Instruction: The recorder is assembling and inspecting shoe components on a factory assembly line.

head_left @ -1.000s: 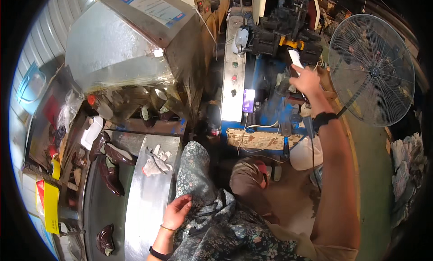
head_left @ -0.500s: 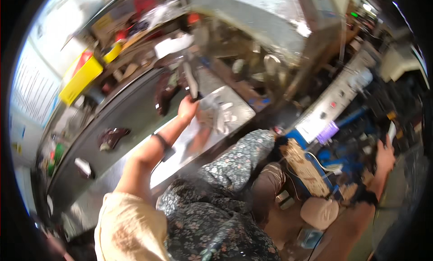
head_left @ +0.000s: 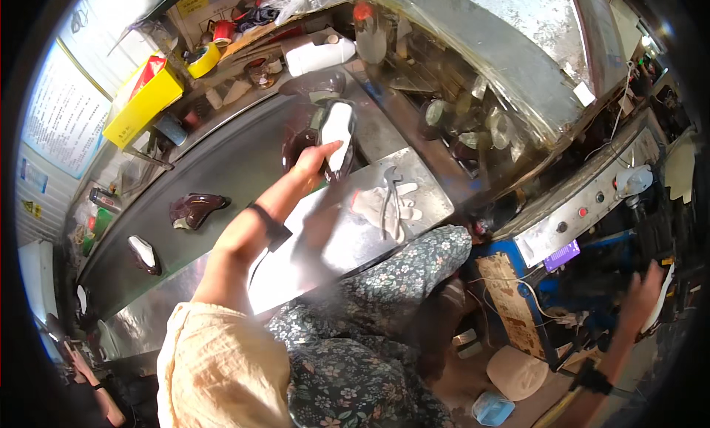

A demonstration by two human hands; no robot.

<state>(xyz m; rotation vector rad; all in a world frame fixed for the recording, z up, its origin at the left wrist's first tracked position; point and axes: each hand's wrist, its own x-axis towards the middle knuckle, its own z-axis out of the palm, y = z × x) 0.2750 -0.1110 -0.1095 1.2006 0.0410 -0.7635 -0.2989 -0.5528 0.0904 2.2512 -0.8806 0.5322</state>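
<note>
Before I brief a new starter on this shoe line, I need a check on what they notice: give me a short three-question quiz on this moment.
1. True or false: the left hand grips a dark shoe with a white insole.
2. What lies on the white gloves on the steel tray? A pliers, B hammer, C brush.
3. Fill in: the right hand reaches toward the ____ machine at lower right.

Key: 1 true; 2 A; 3 blue.
</note>
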